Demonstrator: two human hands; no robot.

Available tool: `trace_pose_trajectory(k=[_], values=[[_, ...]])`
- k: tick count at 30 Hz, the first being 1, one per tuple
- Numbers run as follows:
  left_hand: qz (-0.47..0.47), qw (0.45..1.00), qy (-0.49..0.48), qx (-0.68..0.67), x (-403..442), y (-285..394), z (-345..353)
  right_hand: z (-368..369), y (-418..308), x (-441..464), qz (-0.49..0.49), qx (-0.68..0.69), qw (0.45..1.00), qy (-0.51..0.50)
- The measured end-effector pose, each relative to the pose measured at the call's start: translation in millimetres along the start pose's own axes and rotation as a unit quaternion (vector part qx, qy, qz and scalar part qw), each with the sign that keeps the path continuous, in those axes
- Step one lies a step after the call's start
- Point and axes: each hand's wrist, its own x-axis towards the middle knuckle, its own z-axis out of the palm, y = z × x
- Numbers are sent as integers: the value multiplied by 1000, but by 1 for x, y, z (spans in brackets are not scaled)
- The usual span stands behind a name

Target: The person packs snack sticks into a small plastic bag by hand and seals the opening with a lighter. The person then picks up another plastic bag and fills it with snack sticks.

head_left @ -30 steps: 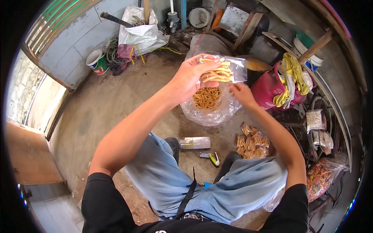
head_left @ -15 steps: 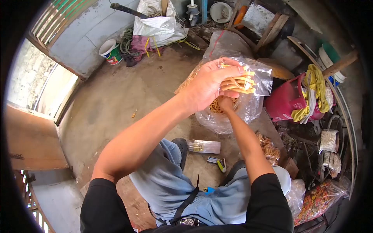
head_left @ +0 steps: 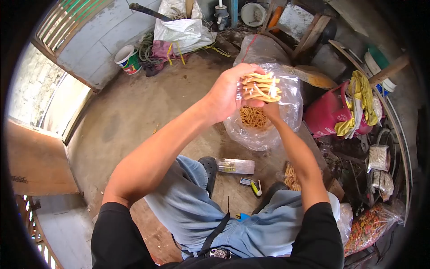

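A small clear packet of yellow snack sticks [head_left: 261, 87] is gripped in my left hand [head_left: 230, 89], its fingers wrapped round the packet's left side. My right hand [head_left: 270, 109] is just below the packet, beside the large clear bag [head_left: 286, 127]; its fingers are mostly hidden behind the packet. Brown snack sticks [head_left: 253, 116] lie inside the large bag. On the floor between my feet are a stack of clear plastic bags [head_left: 235, 166], a small box [head_left: 245, 181] and a green stapler [head_left: 255, 188].
Filled packets [head_left: 292, 177] lie near my right foot, partly behind my right arm. To the right stand a red container [head_left: 322, 112] with yellow cloth and a bag of colourful snacks [head_left: 371, 226]. A white sack [head_left: 179, 33] and a bucket [head_left: 127, 59] are at the back left.
My right hand first went down into the large bag, then rose to just beneath the packet. My left hand still holds the packet, now slightly further left than half a second ago.
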Motion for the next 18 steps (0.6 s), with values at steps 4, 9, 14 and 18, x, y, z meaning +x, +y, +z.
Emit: trace_pose_trajectory(k=[4,9,14,18], values=[[9,999,-26,-22,-7,2,-4,-72,-55,18,-162,-143,974,67],[15,999,-24,-30,-15,6,2,-168,-194,15,90,141,985,-40],[6,999,-32,-32,-18,3,9,-227,-263,-44,73,202,976,40],[0,999,-40,-22,-19,0,12,-242,-273,-70,-5,244,967,71]])
